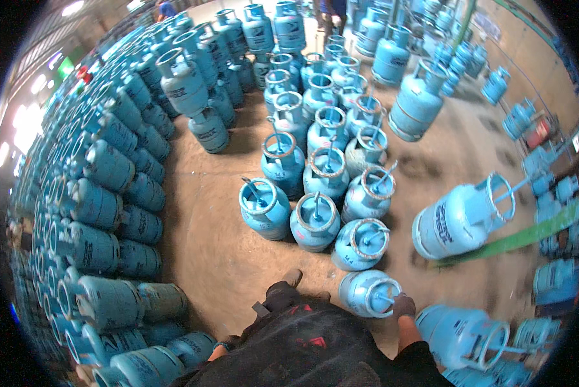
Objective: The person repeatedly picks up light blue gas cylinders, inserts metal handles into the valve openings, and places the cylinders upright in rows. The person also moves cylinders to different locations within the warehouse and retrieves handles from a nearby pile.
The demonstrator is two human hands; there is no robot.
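My right hand (403,305), in a dark glove, is closed on the top ring of a blue gas cylinder (360,289) that leans beside my legs. A short blue rod stands inside that ring. My left hand (229,342) is low at my left side, also in what looks like a dark glove, with its fingers not made out. Just ahead stand more upright blue gas cylinders, among them one (359,246) directly beyond the held cylinder and one (315,222) to its left. Rods stick up from several of their rings. My shoe (292,278) shows on the brown floor.
Stacked cylinders (96,242) lie on their sides along the left, with a two-high upright stack (186,84) farther back. On the right, a larger cylinder (454,222) stands by a green strip (528,235); another cylinder (463,332) is near my right arm. A person (331,13) stands far off.
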